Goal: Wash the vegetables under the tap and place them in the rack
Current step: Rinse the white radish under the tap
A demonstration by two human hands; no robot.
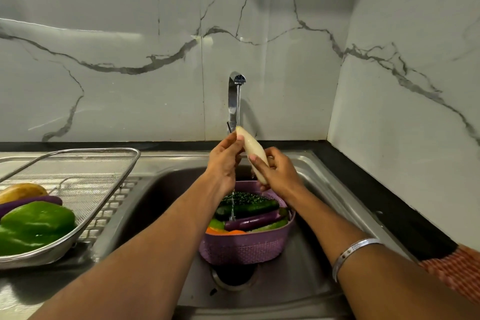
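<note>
A long white radish [253, 149] is held tilted under the running tap [235, 96], its upper tip in the stream. My left hand [224, 163] grips its upper part and my right hand [278, 170] grips its lower part. Water drips from it into a purple perforated basket [246, 249] standing in the sink [319, 267]; the basket holds a cucumber [249, 206], a purple aubergine [253, 222], and green and orange vegetables. At the left, a metal mesh rack [85, 184] on the drainboard holds a green pepper [36, 223], a purple aubergine [31, 202] and a yellowish vegetable [22, 189].
Marble-look wall tiles rise behind the sink and at the right. A black counter strip [384, 205] runs along the sink's right side. The sink drain [233, 275] lies just in front of the basket. A silver bangle [353, 254] is on my right wrist.
</note>
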